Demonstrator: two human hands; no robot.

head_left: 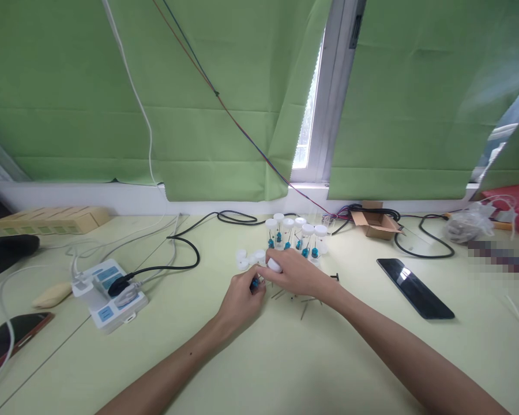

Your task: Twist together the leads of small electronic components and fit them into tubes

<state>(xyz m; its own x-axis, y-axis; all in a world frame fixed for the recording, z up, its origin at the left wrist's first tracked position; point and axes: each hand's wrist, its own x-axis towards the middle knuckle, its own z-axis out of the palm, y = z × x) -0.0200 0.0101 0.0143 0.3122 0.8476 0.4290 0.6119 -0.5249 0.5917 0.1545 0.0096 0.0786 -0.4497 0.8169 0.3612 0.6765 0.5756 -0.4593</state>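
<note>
My left hand (pixel 242 297) is closed around a small clear vial with a blue piece (pixel 254 283) inside; the fingers cover most of it. Just above it, my right hand (pixel 297 271) pinches a white cap (pixel 275 265), close to the vial's top. Whether cap and vial touch I cannot tell. Behind my hands stands a cluster of several clear vials with white caps (pixel 307 229), each with a blue part inside. Loose white caps (pixel 243 264) lie left of the cluster. Thin metal rods (pixel 304 311) are scattered below my right hand.
A black phone (pixel 415 288) lies to the right, with an open cardboard box (pixel 375 225) behind it. At left, a white power strip (pixel 108 295) has plugs in it. Black cable (pixel 237 219) runs along the back. Beside the cluster lies a small black tool (pixel 335 277).
</note>
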